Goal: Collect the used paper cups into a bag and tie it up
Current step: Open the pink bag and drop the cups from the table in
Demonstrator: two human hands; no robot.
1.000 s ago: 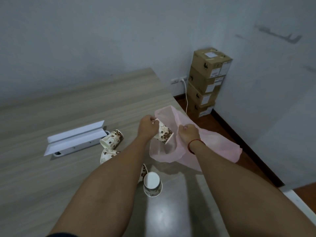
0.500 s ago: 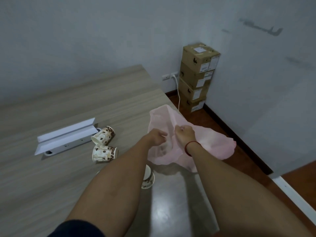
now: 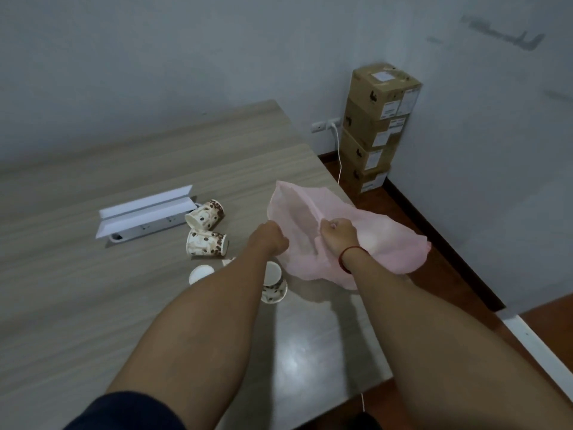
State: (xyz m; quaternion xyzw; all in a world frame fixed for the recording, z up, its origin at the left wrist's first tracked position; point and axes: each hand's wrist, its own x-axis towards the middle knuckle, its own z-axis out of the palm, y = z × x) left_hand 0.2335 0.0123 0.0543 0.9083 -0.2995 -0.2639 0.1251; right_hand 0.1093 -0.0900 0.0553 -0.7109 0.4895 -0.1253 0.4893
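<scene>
Several paper cups (image 3: 206, 243) lie on my counter (image 3: 93, 305) left of the pink bag (image 3: 387, 243). My right hand (image 3: 336, 234) pinches its rim; my left hand (image 3: 271, 240) curls at its mouth, grip I cannot tell.

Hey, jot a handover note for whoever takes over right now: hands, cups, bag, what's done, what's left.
Left hand: curled at the mouth of the bag; grip unclear.
Right hand: pinches the bag near its mouth.
Cups: at least four on the table, left of the bag, two lying on their sides.
Done: the cup the left hand held a second ago is out of sight, likely bagged.
Left: bag the remaining cups, then tie the bag.
</scene>
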